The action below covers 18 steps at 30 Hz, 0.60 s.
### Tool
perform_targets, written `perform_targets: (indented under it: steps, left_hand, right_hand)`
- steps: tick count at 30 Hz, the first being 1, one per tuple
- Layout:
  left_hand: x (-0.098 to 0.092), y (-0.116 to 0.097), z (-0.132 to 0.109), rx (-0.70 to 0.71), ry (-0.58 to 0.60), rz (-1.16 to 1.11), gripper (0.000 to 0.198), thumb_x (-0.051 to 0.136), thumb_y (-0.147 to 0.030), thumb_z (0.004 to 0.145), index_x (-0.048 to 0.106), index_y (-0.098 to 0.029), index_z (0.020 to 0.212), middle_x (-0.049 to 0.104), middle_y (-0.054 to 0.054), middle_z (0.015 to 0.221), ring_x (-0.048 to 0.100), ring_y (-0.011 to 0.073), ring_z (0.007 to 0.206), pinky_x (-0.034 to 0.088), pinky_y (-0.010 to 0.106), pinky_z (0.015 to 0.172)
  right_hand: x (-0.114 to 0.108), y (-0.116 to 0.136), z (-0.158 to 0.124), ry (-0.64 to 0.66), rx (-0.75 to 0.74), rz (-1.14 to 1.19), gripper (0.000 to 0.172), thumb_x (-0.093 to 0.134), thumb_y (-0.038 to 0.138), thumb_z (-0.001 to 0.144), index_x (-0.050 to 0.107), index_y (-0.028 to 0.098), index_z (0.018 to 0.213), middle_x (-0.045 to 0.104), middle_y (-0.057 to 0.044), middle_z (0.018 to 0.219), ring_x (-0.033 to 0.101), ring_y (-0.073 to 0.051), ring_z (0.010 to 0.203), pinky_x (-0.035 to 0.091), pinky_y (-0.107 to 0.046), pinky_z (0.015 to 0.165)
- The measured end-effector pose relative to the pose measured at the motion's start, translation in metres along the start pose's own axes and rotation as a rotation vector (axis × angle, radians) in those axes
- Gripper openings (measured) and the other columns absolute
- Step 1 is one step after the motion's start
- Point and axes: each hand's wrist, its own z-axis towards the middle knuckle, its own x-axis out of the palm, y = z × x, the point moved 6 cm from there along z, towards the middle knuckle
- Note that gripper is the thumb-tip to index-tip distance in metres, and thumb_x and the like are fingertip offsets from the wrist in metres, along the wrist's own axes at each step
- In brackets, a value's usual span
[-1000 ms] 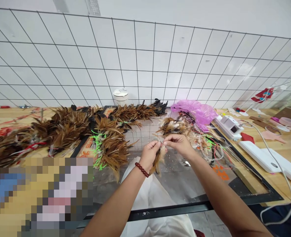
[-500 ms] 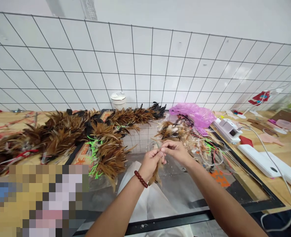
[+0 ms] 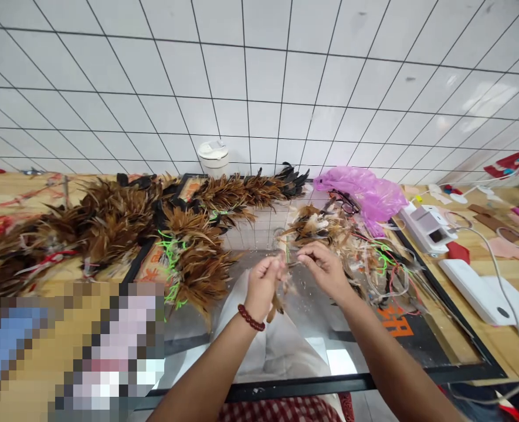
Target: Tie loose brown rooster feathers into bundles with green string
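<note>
My left hand, with a dark red bead bracelet at the wrist, pinches brown feathers whose tips hang below the fingers. Just to its right is my right hand, thumb and forefinger pressed together. Whatever sits in that pinch is too small to make out. A gap separates the two hands above the glass tabletop. Left of them lies a brown feather bundle with bright green ties. Beyond the right hand, loose brown and cream feathers are heaped.
A longer feather strip and a white lidded cup stand by the tiled wall. At right are a purple plastic bag, eyeglasses, a white power strip, white boxy devices and a looping cable. A black frame edges the glass.
My hands, which were touching, have come apart, the right one moving away to the right. The left still holds the feathers. The view has shifted, showing checked cloth at the bottom.
</note>
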Motion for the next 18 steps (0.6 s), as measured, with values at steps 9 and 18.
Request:
perform_targets:
  steps: [9,18]
  left_hand:
    - [-0.028,-0.014,0.028,0.05,-0.175,-0.149,0.029,0.071,-0.043,0.071,0.059,-0.018,0.066,0.043,-0.004,0.057,0.044,0.0078,0.053,0.04,0.022,0.056]
    - [-0.026,-0.018,0.018,0.116,-0.092,0.211,0.027,0.055,-0.04,0.085,0.06,-0.018,0.071,0.053,-0.002,0.062,0.054,0.0123,0.062,0.043,0.025,0.065]
  right_hand:
    - [0.008,-0.021,0.005,0.442,0.078,-0.746,0.018,0.053,0.02,0.09,0.068,0.02,0.099,0.064,-0.008,0.096,0.058,-0.022,0.091,0.04,-0.032,0.078]
    - [0.02,0.01,0.011,0.569,-0.18,-0.842,0.019,0.044,0.011,0.09,0.062,0.017,0.094,0.064,-0.006,0.09,0.053,-0.017,0.078,0.03,-0.03,0.072]
